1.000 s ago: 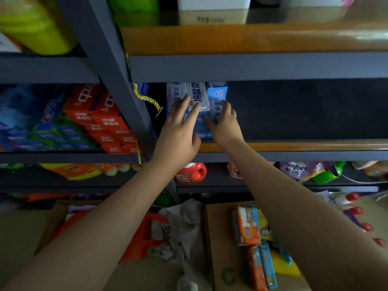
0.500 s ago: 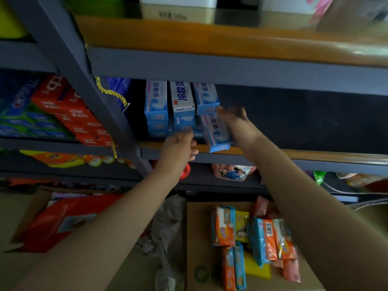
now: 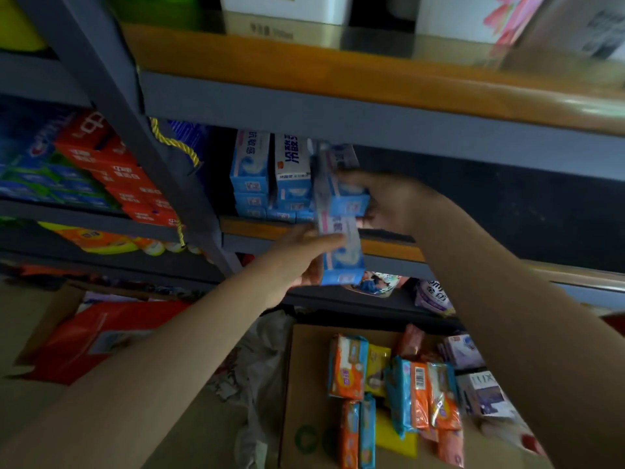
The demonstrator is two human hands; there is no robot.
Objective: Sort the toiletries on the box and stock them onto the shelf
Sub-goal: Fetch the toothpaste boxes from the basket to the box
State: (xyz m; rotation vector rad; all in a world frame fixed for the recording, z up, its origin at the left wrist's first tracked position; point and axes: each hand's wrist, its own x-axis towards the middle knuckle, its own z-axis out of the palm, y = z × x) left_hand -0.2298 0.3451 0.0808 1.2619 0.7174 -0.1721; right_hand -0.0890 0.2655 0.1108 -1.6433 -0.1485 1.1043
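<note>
stocking partly done: blue toothpaste cartons [image 3: 252,174] stood on grey metal shelf [image 3: 389,247]. right hand [image 3: 389,201] gripped blue carton [image 3: 345,194] at shelf front; left hand [image 3: 301,255] gripped second blue carton [image 3: 341,255] below. orange and blue packets [image 3: 348,367] remained on brown cardboard box [image 3: 304,367].

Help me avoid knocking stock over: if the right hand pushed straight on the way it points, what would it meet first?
Probably the upright blue toothpaste boxes already on the shelf, beyond the box the right hand grips; depth is unclear.

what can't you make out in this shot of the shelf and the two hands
Head view:
- Printing on the blue and white toothpaste box in the left hand: motion blur.
- Right hand fingers: hidden behind a second blue box.
- Cardboard box far side: covered by the right forearm.
</note>
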